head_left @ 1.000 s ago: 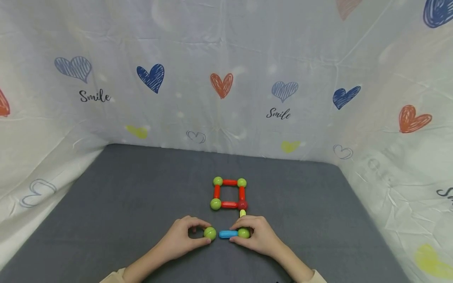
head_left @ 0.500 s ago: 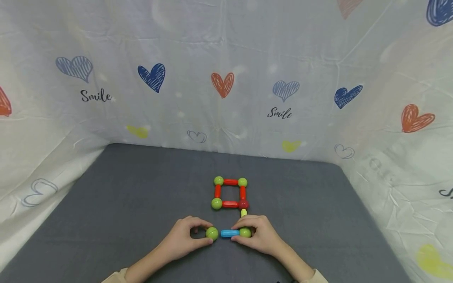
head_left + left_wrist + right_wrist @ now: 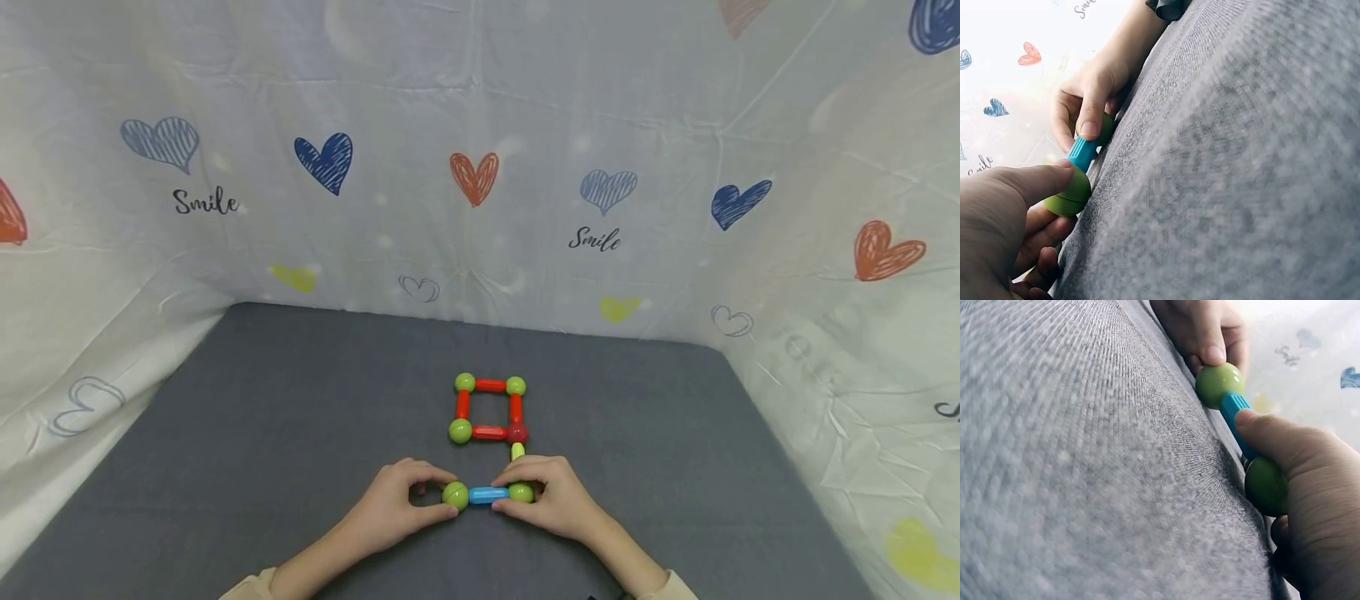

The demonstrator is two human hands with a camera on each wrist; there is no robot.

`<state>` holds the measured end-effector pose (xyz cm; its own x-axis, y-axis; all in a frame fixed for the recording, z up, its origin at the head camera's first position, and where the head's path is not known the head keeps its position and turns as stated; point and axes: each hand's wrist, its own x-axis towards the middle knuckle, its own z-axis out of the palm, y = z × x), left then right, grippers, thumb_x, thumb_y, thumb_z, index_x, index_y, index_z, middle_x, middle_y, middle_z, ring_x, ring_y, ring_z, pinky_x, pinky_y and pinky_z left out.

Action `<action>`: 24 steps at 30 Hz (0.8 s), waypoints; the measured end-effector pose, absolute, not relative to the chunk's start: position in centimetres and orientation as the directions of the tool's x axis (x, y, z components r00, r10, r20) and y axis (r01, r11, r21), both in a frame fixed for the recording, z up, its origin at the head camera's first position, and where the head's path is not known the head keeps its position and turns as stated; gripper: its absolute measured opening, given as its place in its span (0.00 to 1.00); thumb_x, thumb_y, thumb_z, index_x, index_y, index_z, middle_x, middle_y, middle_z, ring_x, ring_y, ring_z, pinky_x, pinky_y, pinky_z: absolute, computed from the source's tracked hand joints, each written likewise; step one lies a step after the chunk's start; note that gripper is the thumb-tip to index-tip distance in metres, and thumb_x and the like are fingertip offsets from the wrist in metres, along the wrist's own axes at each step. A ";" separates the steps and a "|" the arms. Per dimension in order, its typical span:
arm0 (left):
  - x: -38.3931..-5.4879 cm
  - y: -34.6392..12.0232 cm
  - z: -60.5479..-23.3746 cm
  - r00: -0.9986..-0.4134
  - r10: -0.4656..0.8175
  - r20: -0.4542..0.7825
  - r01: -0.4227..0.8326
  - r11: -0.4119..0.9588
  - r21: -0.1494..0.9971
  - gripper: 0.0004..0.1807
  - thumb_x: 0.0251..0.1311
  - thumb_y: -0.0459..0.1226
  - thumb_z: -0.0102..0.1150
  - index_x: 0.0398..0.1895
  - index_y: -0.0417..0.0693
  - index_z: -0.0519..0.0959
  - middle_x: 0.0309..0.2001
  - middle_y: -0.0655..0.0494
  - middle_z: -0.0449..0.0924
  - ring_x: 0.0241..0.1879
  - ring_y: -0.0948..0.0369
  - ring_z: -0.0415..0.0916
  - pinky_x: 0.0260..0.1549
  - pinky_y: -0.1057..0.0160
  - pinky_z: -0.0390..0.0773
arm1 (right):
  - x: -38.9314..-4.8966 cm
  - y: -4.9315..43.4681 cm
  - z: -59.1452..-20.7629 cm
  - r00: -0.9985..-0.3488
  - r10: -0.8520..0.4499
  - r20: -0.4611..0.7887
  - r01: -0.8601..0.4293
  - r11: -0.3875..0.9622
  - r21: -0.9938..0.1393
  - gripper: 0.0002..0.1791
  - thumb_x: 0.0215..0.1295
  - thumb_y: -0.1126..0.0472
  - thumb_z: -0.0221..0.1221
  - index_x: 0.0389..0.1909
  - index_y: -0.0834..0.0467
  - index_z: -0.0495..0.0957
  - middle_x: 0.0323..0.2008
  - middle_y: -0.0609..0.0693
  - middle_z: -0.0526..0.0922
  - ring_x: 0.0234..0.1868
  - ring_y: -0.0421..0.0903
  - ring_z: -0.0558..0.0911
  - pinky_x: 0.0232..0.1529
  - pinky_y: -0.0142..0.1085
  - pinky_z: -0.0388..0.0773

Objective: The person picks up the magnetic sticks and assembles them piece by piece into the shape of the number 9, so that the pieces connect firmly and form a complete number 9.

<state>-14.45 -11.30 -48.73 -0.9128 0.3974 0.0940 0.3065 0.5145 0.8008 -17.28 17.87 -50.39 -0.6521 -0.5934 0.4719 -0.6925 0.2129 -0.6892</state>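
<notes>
In the head view my left hand [image 3: 393, 504] pinches a green ball [image 3: 455, 497] between thumb and fingers. That ball touches the left end of a blue magnetic stick [image 3: 486, 495]. My right hand [image 3: 558, 498] pinches the stick near its right end, where a second green ball [image 3: 1266, 486] sits partly covered by the fingers. Beyond the right hand, a yellow-green stick [image 3: 517, 451] reaches up to a red ball [image 3: 517, 433], its near end hidden by the fingers. The red ball forms one corner of a flat square of red sticks [image 3: 491, 432] and green balls [image 3: 461, 431].
Everything lies on a dark grey cloth surface [image 3: 300, 392]. White fabric printed with hearts [image 3: 472, 258] rises behind it and along both sides.
My left hand has moved right with its green ball, closing the gap to the blue magnetic stick, and they now touch. The right hand keeps its grip almost in place.
</notes>
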 end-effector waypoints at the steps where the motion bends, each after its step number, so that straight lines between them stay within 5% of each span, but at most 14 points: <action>1: -14.4 -11.3 -48.7 -0.912 0.398 0.095 0.308 0.515 0.800 0.18 0.56 0.51 0.81 0.49 0.59 0.92 0.44 0.71 0.87 0.37 0.70 0.74 0.38 0.67 0.75 | -17.3 17.9 -50.4 -0.651 -0.594 0.472 -0.693 0.212 -0.690 0.09 0.64 0.59 0.77 0.43 0.50 0.91 0.39 0.44 0.91 0.36 0.35 0.84 0.30 0.28 0.80; 13: -14.3 -11.2 -48.9 -0.917 0.388 0.092 0.303 0.530 0.792 0.19 0.57 0.51 0.80 0.51 0.59 0.91 0.45 0.71 0.87 0.37 0.70 0.73 0.38 0.67 0.75 | -17.0 17.7 -50.3 -0.668 -0.595 0.447 -0.680 0.246 -0.691 0.10 0.62 0.58 0.78 0.44 0.48 0.91 0.40 0.41 0.90 0.37 0.35 0.84 0.32 0.29 0.81; 21: -14.6 -11.6 -48.3 -0.920 0.383 0.085 0.301 0.549 0.779 0.25 0.58 0.56 0.78 0.55 0.55 0.89 0.48 0.68 0.86 0.39 0.69 0.74 0.40 0.66 0.76 | -17.6 18.0 -49.6 -0.668 -0.536 0.515 -0.706 0.238 -0.667 0.13 0.61 0.61 0.78 0.46 0.55 0.90 0.36 0.47 0.89 0.18 0.27 0.63 0.16 0.24 0.62; 24: -15.1 -12.4 -47.2 -0.939 0.338 0.068 0.271 0.600 0.752 0.28 0.62 0.59 0.73 0.59 0.55 0.88 0.52 0.66 0.86 0.44 0.66 0.76 0.45 0.61 0.78 | -17.9 18.6 -48.5 -0.713 -0.472 0.519 -0.689 0.332 -0.644 0.13 0.65 0.62 0.75 0.49 0.56 0.88 0.37 0.46 0.88 0.17 0.28 0.64 0.16 0.25 0.63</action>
